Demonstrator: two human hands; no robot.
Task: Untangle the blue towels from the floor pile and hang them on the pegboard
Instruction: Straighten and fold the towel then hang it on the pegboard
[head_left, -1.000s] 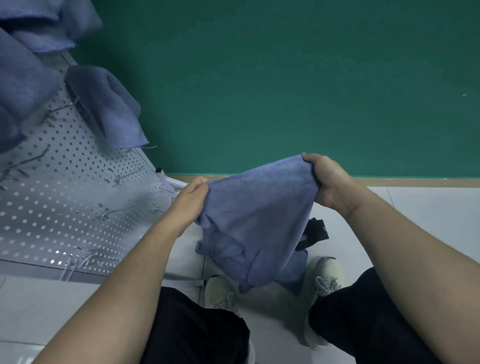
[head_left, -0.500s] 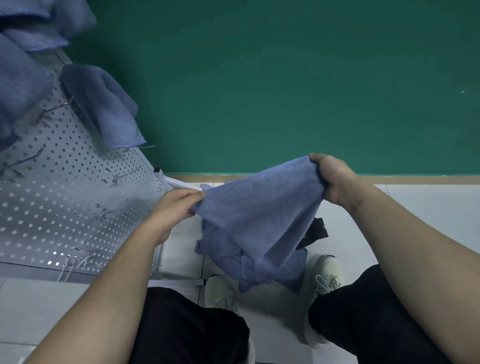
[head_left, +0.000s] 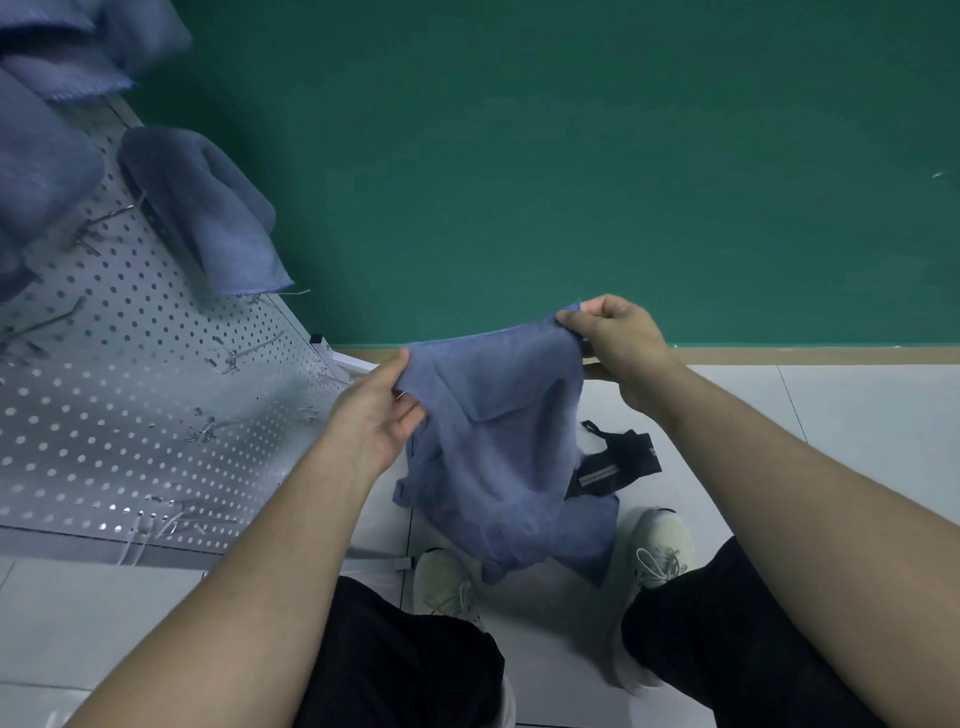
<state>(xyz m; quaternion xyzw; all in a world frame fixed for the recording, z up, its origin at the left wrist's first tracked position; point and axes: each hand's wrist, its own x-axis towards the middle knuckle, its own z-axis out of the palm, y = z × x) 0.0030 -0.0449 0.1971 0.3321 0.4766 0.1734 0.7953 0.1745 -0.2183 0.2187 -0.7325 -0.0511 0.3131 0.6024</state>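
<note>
In the middle of the frame I have the blue towel stretched between both hands, its top hem running from my left hand up to my right hand. My left hand pinches the left corner, thumb on top of the cloth and fingers curled beneath it. My right hand grips the right corner, fingers bunched round the hem, a little higher in the frame than the left. The rest of the towel hangs down in loose folds below the hands, its lower edge reaching between my two pale shoes near the bottom centre. A small black item lies on the tiled floor just right of the hanging cloth, partly hidden behind it. At the left of the frame stands the white pegboard, with metal hooks sticking out of it. One hung towel drapes over the board's right edge in the upper left, and more blue towels crowd the top-left corner, also against the board. A green wall fills the upper part of the frame behind the hands.
</note>
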